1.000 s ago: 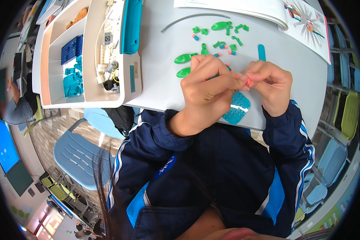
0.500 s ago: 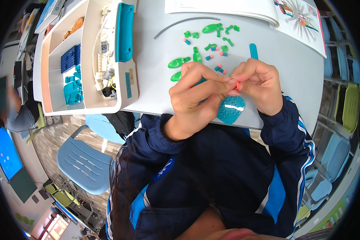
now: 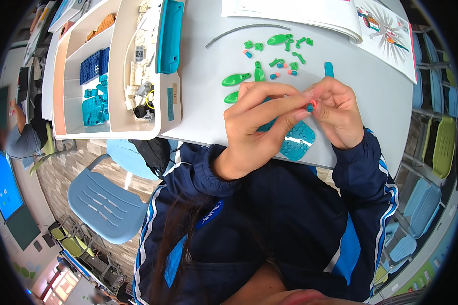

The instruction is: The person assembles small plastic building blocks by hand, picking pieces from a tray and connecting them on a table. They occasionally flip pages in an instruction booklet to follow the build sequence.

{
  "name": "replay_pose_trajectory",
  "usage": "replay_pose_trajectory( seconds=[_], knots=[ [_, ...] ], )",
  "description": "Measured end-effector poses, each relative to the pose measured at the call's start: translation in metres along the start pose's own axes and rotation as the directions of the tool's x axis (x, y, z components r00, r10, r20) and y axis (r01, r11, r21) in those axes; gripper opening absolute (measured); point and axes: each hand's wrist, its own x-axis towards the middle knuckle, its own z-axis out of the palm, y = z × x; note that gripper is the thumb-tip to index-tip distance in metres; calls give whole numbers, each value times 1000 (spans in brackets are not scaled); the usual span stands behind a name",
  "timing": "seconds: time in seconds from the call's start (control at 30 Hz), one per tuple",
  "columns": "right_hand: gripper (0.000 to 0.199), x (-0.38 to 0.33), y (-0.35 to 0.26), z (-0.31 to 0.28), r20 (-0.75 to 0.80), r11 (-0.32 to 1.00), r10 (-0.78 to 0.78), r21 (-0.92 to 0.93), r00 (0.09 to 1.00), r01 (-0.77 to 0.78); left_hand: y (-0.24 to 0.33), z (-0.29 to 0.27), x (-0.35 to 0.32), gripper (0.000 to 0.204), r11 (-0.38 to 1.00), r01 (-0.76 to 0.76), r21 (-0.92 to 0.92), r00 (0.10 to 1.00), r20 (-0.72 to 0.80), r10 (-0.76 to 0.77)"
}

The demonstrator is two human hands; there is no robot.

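Observation:
My left hand (image 3: 262,122) and my right hand (image 3: 338,112) meet above the table's near edge. Pinched between their fingertips is a small coral and teal toy brick (image 3: 311,106), partly covered by the fingers. Beneath my left hand lies a teal studded plate (image 3: 297,143), its upper part hidden. Beyond the hands are loose small coral and teal bricks (image 3: 275,75), green leaf pieces (image 3: 236,79) and green stem pieces (image 3: 298,58). A teal rounded strip (image 3: 329,69) lies just past my right hand.
At the left stands a white sorting tray (image 3: 162,112) with blue, teal, white and orange bricks. A grey ribbed hose (image 3: 247,27) curves across the far side of the table. An open booklet (image 3: 387,38) lies far right. Blue chairs (image 3: 107,206) stand beside the table.
Teal now shows beside the coral between my fingertips. The whole view has shifted slightly, and a pair of small bricks beyond my fingers no longer shows. Both hands stay together.

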Motion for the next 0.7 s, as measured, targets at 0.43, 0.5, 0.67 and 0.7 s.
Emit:
replay_pose_trajectory(
  seconds=[0.43,0.5,0.67,0.7],
  knots=[
    [31,-1,5,0,38,999,23,22,999,-24,-2,-4,4,29,997,37,-65,999,39,-35],
    [29,-1,2,4,-1,997,61,41,998,-61,-3,-5,2,29,997,28,-79,999,37,-25],
    [29,-2,4,4,8,1000,5,22,1000,-6,-3,-6,-1,28,993,55,-106,998,1,-55],
    [29,-1,6,3,32,999,-8,35,999,7,-4,-7,-2,28,993,57,-103,998,-5,-58]
  ],
)
